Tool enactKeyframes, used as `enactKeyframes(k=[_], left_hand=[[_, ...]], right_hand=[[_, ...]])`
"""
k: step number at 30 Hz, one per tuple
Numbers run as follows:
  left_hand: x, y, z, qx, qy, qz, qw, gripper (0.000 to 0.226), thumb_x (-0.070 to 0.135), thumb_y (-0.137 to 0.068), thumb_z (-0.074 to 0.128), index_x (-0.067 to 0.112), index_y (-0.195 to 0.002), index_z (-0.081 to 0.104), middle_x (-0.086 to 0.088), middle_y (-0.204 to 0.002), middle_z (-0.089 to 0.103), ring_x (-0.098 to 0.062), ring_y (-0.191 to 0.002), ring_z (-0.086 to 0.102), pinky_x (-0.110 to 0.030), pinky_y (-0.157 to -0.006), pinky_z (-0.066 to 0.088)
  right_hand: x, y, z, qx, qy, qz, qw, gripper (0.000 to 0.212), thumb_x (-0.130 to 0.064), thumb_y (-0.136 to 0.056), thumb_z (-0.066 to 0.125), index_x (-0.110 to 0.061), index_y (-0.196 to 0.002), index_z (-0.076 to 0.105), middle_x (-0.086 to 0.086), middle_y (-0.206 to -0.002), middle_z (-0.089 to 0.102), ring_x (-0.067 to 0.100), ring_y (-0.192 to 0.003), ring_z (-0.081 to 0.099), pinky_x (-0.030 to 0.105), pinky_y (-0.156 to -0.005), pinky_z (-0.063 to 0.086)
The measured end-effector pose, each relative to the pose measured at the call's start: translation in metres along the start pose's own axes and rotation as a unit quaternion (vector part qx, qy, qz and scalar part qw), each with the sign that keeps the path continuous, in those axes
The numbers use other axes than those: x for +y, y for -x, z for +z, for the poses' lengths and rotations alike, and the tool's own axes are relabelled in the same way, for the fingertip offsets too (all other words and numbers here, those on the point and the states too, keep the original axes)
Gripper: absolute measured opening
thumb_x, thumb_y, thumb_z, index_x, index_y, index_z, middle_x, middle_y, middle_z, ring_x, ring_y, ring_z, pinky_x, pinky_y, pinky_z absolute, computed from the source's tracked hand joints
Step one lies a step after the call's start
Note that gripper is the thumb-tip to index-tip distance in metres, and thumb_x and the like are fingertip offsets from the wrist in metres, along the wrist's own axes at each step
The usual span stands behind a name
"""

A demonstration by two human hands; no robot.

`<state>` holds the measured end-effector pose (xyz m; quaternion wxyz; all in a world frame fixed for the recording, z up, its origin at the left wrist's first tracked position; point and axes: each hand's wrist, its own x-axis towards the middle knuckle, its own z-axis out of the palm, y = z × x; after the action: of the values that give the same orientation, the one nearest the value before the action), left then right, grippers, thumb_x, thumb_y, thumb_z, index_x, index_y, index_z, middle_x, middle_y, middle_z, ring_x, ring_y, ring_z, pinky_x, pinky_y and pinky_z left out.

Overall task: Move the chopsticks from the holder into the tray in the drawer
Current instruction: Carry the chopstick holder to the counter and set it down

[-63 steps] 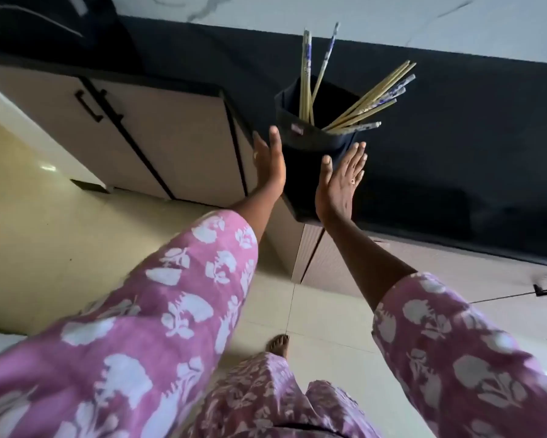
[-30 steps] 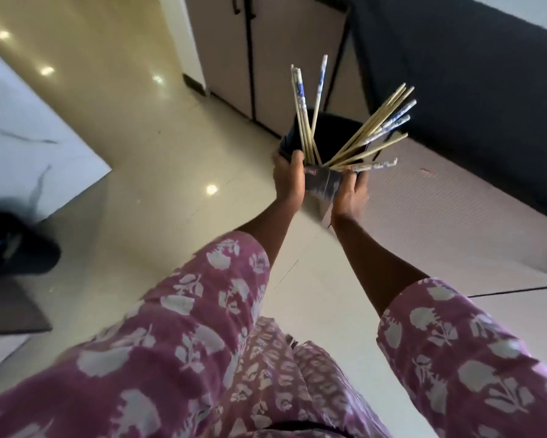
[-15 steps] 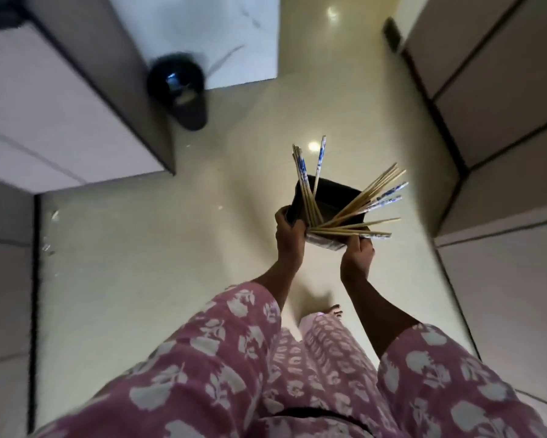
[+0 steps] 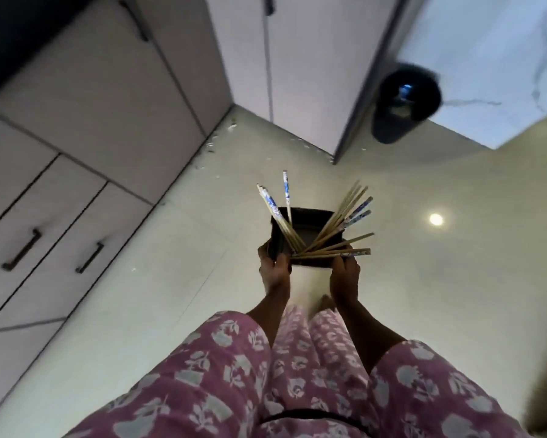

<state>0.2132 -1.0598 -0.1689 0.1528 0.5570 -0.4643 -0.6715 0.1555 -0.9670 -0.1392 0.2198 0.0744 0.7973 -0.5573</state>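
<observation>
Many chopsticks (image 4: pixel 269 202), plain wood and blue-patterned, fan out of the black holder (image 4: pixel 310 216). We hold it above the floor (image 4: pixel 171 279), left hand (image 4: pixel 273 270) and right hand (image 4: pixel 344 276), each grip closed on a near corner.

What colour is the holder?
The holder is black; the head view shows it best.
</observation>
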Motion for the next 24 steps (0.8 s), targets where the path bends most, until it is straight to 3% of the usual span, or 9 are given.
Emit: enactKeyframes(k=[2,4,7,9,12,15,18,22,24], left_hand=[[0.012,-0.012,-0.022,0.052,0.043,-0.014,0.998,0.035,-0.002,-0.09,0.04,0.013,-0.122,0.045,-0.003,-0.092,0.057,-0.015,-0.073,0.054,-0.041,-0.076,0.049],[0.026,-0.024,-0.039,0.095,0.081,-0.017,0.992,0.035,-0.001,-0.091,0.04,0.013,-0.122,0.044,-0.003,-0.094,0.056,-0.017,-0.076,0.054,-0.042,-0.077,0.049],[0.049,-0.042,-0.064,0.173,0.143,-0.011,0.974,0.037,-0.001,-0.089,0.04,0.012,-0.124,0.044,-0.005,-0.096,0.054,-0.022,-0.077,0.053,-0.044,-0.077,0.049],[0.068,-0.051,-0.078,0.214,0.193,0.001,0.958,0.033,0.002,-0.086,0.042,0.014,-0.116,0.046,-0.003,-0.089,0.054,-0.017,-0.071,0.05,-0.039,-0.07,0.047],[0.099,-0.062,-0.105,0.273,0.265,0.032,0.924,0.029,0.005,-0.079,0.043,0.016,-0.106,0.045,0.0,-0.085,0.053,-0.014,-0.069,0.047,-0.032,-0.062,0.044],[0.131,-0.077,-0.132,0.321,0.311,0.05,0.893,0.03,0.003,-0.081,0.042,0.012,-0.109,0.047,-0.004,-0.085,0.052,-0.015,-0.067,0.045,-0.031,-0.061,0.043],[0.163,-0.088,-0.168,0.373,0.335,0.08,0.861,0.031,-0.003,-0.085,0.038,0.01,-0.112,0.048,-0.001,-0.081,0.053,-0.015,-0.065,0.046,-0.031,-0.061,0.044],[0.206,-0.1,-0.232,0.421,0.354,0.125,0.825,0.028,-0.001,-0.086,0.04,0.012,-0.109,0.05,-0.002,-0.08,0.054,-0.015,-0.063,0.046,-0.032,-0.059,0.044],[0.23,-0.105,-0.27,0.439,0.34,0.146,0.818,0.026,0.003,-0.086,0.043,0.012,-0.109,0.05,-0.006,-0.085,0.056,-0.021,-0.068,0.05,-0.037,-0.063,0.047]], right_hand=[[-0.016,-0.004,0.03,-0.06,0.03,-0.02,0.998,0.047,-0.02,-0.079,0.036,0.003,-0.113,0.059,0.008,-0.094,0.06,0.019,-0.085,0.054,0.02,-0.077,0.039],[-0.031,-0.01,0.056,-0.105,0.066,-0.04,0.991,0.041,-0.016,-0.084,0.037,0.004,-0.111,0.06,0.009,-0.094,0.059,0.019,-0.086,0.053,0.023,-0.076,0.038],[-0.053,-0.018,0.099,-0.19,0.127,-0.058,0.972,0.024,-0.012,-0.093,0.038,-0.011,-0.077,0.056,0.0,-0.074,0.053,0.011,-0.063,0.046,0.03,-0.066,0.033],[-0.071,-0.021,0.128,-0.241,0.156,-0.054,0.957,0.035,-0.012,-0.097,0.039,-0.028,-0.066,0.042,-0.009,-0.069,0.045,0.0,-0.061,0.042,0.03,-0.063,0.035],[-0.106,-0.016,0.173,-0.297,0.183,-0.143,0.926,0.031,-0.017,-0.084,0.037,-0.018,-0.054,0.028,-0.003,-0.052,0.034,0.01,-0.049,0.032,0.034,-0.059,0.027],[-0.14,-0.007,0.219,-0.347,0.196,-0.198,0.896,0.022,-0.023,-0.072,0.033,-0.017,-0.053,0.026,-0.002,-0.049,0.032,0.015,-0.049,0.03,0.032,-0.057,0.025],[-0.17,0.009,0.266,-0.395,0.198,-0.219,0.87,0.022,-0.024,-0.075,0.033,-0.013,-0.056,0.031,-0.001,-0.053,0.036,0.018,-0.054,0.033,0.03,-0.057,0.023],[-0.205,0.05,0.335,-0.42,0.184,-0.244,0.854,0.032,-0.006,-0.089,0.04,-0.01,-0.057,0.036,-0.002,-0.059,0.039,0.022,-0.065,0.037,0.033,-0.059,0.023],[-0.224,0.075,0.371,-0.436,0.161,-0.26,0.847,0.031,-0.015,-0.086,0.04,-0.011,-0.055,0.037,-0.001,-0.059,0.04,0.024,-0.071,0.041,0.029,-0.064,0.027]])
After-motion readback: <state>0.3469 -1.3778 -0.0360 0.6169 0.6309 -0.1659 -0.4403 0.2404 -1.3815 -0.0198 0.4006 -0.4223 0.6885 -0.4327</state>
